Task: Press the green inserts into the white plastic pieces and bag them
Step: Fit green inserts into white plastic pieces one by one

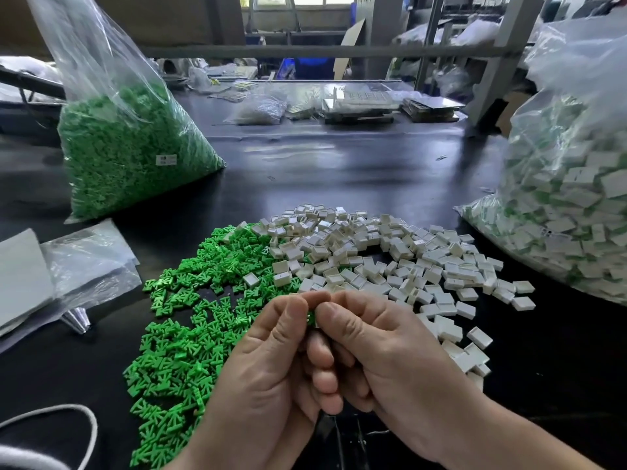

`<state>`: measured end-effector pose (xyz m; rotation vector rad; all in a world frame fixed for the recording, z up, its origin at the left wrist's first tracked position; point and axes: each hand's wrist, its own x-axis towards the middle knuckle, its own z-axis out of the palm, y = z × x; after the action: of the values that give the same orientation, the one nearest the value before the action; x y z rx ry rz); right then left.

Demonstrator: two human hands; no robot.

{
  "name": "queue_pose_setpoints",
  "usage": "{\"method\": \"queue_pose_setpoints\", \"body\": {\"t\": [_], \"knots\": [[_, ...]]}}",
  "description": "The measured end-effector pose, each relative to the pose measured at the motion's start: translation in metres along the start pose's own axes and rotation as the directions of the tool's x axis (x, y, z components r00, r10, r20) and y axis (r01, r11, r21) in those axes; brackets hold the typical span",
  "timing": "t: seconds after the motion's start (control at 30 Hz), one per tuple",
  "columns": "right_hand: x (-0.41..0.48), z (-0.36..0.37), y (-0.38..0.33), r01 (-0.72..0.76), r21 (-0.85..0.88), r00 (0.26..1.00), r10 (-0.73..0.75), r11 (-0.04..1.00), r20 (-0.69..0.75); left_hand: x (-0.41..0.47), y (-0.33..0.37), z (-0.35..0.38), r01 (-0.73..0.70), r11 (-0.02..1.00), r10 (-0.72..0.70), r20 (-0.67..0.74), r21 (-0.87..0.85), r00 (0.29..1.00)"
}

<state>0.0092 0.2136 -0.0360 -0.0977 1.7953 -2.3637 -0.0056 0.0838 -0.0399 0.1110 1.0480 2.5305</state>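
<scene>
My left hand (271,364) and my right hand (383,347) meet fingertip to fingertip low in the middle of the view. Between their thumbs and forefingers they pinch a small piece; only a sliver of green insert (311,317) shows, the rest is hidden by fingers. A loose heap of green inserts (190,330) spreads on the black table to the left of my hands. A heap of white plastic pieces (383,262) lies behind and to the right. A clear bag of assembled white-and-green pieces (576,212) stands at the right edge.
A tall clear bag of green inserts (129,154) stands at the back left. Flat empty plastic bags (84,262) lie at the left, a white cord (81,432) at the bottom left. Trays and small bags (339,103) sit at the table's far edge.
</scene>
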Motion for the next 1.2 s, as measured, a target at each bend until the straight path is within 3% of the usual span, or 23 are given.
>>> {"method": "queue_pose_setpoints", "body": {"t": [0.17, 0.43, 0.67, 1.2], "knots": [[-0.004, 0.005, -0.004, 0.001, 0.108, 0.996, -0.011, 0.994, 0.09, -0.001, 0.0, -0.003, 0.029, 1.0, -0.029, 0.029, 0.01, 0.999], [-0.001, -0.005, 0.003, -0.003, -0.008, 0.996, 0.004, 1.0, 0.088, 0.001, 0.008, -0.016, 0.103, 0.994, -0.106, 0.194, 0.025, 0.975], [-0.001, -0.007, 0.005, -0.042, -0.021, 0.997, 0.044, 0.999, 0.066, 0.001, 0.005, -0.012, 0.094, 0.994, -0.098, 0.089, 0.054, 0.991], [0.002, -0.005, 0.009, -0.042, 0.089, 0.993, 0.032, 0.995, 0.109, -0.003, 0.005, -0.007, 0.061, 0.997, -0.065, 0.091, 0.048, 0.994]]}}
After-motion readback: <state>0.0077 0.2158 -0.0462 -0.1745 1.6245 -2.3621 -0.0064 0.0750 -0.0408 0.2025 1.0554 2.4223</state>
